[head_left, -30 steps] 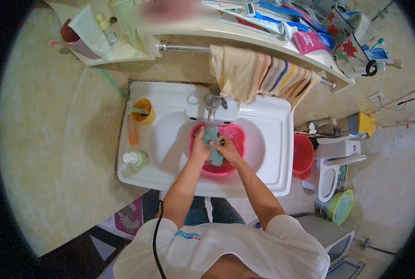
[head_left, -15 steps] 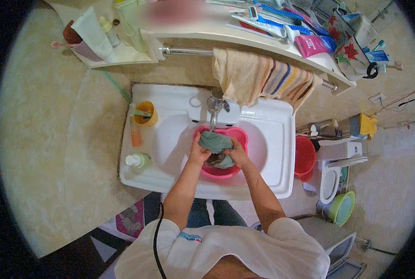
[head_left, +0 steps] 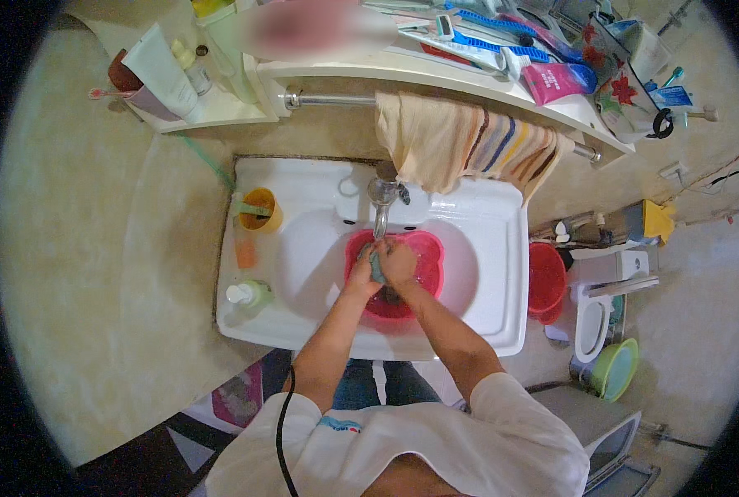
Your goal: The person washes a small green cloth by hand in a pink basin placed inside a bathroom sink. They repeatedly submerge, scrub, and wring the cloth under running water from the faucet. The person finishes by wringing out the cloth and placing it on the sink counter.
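A grey-green cloth point(head_left: 376, 267) is bunched between my two hands, over a pink-red basin point(head_left: 432, 267) that sits in the white sink point(head_left: 303, 319). My left hand point(head_left: 363, 270) is wrapped round its left side. From the right, my right hand point(head_left: 398, 262) closes over the same cloth, and the two hands press close together. Most of the cloth is hidden by my fingers. Just beyond my hands is the metal faucet point(head_left: 382, 199), its spout over the basin. A dark patch shows in the basin below my hands, too unclear to name.
On the sink's left stand an orange cup point(head_left: 263, 212) and a pump bottle point(head_left: 249, 293). A striped towel point(head_left: 469, 145) hangs from a rail behind the faucet. Above is a shelf point(head_left: 336, 70) crowded with toothbrushes and tubes. A red bucket point(head_left: 545, 282) and a toilet point(head_left: 593, 323) stand right.
The cloth was spread wider between hands held apart. Now it is bunched small, my right hand has moved left against my left hand, and more of the basin shows.
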`<act>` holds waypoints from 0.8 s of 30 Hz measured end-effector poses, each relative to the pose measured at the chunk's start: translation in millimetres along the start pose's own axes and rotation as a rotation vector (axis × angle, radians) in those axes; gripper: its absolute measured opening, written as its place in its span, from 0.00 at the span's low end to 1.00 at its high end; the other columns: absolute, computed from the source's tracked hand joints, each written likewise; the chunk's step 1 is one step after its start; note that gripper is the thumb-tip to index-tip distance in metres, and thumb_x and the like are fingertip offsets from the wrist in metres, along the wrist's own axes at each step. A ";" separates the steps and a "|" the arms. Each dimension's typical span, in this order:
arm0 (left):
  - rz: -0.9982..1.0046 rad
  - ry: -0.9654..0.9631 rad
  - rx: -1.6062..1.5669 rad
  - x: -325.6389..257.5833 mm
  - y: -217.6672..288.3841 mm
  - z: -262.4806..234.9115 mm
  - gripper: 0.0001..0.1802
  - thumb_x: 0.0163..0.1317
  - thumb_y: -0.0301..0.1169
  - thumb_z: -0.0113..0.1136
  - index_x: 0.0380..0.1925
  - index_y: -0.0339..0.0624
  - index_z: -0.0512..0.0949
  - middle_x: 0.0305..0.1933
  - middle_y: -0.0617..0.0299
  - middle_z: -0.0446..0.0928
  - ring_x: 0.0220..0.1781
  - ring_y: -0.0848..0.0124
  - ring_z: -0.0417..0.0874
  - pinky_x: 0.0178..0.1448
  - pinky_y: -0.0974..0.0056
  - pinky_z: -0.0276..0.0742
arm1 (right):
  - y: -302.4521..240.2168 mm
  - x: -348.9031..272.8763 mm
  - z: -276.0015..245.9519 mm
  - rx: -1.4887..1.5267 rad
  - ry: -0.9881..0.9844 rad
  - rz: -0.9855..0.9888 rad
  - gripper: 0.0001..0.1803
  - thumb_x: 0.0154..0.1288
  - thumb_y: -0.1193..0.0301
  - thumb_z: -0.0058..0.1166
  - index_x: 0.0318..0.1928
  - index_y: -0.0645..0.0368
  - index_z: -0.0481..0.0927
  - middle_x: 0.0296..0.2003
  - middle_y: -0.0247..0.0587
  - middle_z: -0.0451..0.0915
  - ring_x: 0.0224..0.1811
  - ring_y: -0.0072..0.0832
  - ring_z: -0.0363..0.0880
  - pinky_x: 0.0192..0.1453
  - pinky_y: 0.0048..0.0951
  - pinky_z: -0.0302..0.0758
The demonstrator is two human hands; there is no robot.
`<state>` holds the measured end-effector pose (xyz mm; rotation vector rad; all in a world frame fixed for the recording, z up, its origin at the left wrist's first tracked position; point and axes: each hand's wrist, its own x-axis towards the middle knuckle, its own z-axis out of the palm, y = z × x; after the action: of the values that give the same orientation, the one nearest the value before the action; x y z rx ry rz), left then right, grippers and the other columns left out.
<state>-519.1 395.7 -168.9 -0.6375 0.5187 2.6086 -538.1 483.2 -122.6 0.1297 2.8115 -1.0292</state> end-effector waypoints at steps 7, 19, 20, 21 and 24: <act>-0.051 0.072 -0.029 -5.5 -7.7 2.7 0.16 0.59 0.48 0.54 0.38 0.49 0.76 0.37 0.65 0.79 0.39 0.68 0.80 0.46 0.59 0.77 | 8.1 2.5 6.2 -0.058 -0.008 -0.026 0.21 0.62 0.52 0.45 0.34 0.55 0.82 0.26 0.53 0.79 0.27 0.52 0.78 0.32 0.48 0.74; -0.067 0.242 0.006 7.8 -4.2 -27.3 0.12 0.61 0.43 0.53 0.35 0.48 0.75 0.36 0.64 0.77 0.39 0.67 0.79 0.44 0.59 0.76 | 10.3 12.8 2.0 -0.032 0.095 0.015 0.24 0.64 0.51 0.41 0.28 0.58 0.80 0.24 0.55 0.78 0.27 0.52 0.77 0.32 0.48 0.72; -0.052 0.242 0.057 4.2 -2.5 -28.7 0.12 0.61 0.43 0.53 0.37 0.49 0.74 0.37 0.65 0.77 0.40 0.67 0.79 0.45 0.59 0.76 | 13.6 2.8 7.7 -0.021 0.170 0.026 0.23 0.65 0.52 0.41 0.29 0.58 0.80 0.23 0.56 0.77 0.27 0.50 0.78 0.31 0.47 0.72; -0.019 0.245 0.100 3.3 3.1 -32.1 0.13 0.61 0.43 0.53 0.39 0.50 0.73 0.38 0.66 0.77 0.41 0.67 0.79 0.46 0.58 0.77 | 15.7 -2.7 9.7 0.046 0.147 -0.013 0.22 0.64 0.53 0.43 0.27 0.58 0.80 0.22 0.53 0.78 0.26 0.47 0.78 0.31 0.44 0.72; 0.088 0.104 0.057 -8.4 21.2 -2.4 0.12 0.62 0.43 0.54 0.41 0.51 0.72 0.38 0.65 0.76 0.40 0.65 0.78 0.45 0.56 0.77 | 51.8 -12.7 16.1 0.316 -0.046 -0.043 0.18 0.62 0.57 0.51 0.25 0.59 0.78 0.21 0.44 0.78 0.25 0.36 0.78 0.32 0.37 0.71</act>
<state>-521.3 374.2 -161.3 -0.7511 0.6654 2.6421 -517.1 511.9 -165.5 0.0785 2.6012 -1.4608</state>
